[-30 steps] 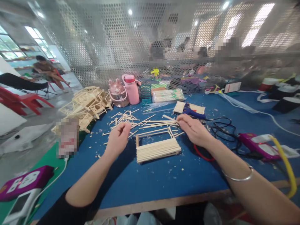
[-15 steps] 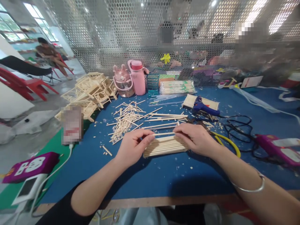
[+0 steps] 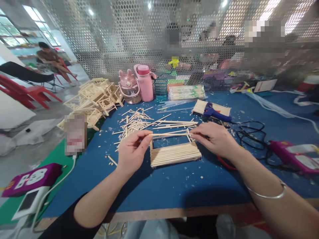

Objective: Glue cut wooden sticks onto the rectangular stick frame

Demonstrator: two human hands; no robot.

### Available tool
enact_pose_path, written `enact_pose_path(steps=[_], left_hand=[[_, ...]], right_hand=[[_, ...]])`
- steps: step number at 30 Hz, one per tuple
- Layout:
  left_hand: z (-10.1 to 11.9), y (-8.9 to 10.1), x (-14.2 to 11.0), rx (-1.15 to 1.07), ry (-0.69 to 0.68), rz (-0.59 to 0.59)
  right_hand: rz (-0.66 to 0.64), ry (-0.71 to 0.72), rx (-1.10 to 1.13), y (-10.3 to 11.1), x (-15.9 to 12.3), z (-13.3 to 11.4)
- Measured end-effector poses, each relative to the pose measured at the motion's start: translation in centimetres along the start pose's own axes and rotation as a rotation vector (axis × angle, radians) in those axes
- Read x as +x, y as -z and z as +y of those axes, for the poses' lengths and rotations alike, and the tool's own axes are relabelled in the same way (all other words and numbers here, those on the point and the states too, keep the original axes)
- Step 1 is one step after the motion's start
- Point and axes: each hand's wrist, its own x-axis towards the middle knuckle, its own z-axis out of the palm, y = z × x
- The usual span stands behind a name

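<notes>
A thin wooden stick [image 3: 171, 134] stretches between my two hands, pinched at its left end by my left hand [image 3: 133, 149] and at its right end by my right hand [image 3: 216, 139]. Both hands are closed at the fingertips. Just below it lies a small stick-built frame [image 3: 175, 154], its near part covered by sticks laid side by side and its far part open to the blue mat. Loose short sticks [image 3: 134, 124] are heaped beyond my left hand. Several longer sticks [image 3: 175, 124] lie past the frame.
A blue glue gun [image 3: 216, 113] rests on a stick panel [image 3: 199, 107], its black cable running right to a purple power strip [image 3: 289, 156]. Stick structures [image 3: 97, 98] are piled at the left. Pink bottles [image 3: 146, 84] and packaged sticks [image 3: 186, 92] stand before the perforated metal screen [image 3: 104, 43].
Both hands have lifted away from the covered part of the frame, moving outward and farther back with the stick between them. More of the frame's open part shows now.
</notes>
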Motion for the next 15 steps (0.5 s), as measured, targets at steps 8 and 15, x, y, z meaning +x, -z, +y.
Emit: enact_pose_path(steps=[8, 15], left_hand=[[-1.2, 0.4, 0.7, -0.042, 0.094, 0.056], [-1.7, 0.7, 1.3, 0.024, 0.12, 0.095]], right_hand=[[0.117, -0.345, 0.284, 0.2, -0.1, 1.2], [0.207, -0.409, 0.43, -0.2, -0.2, 1.8]])
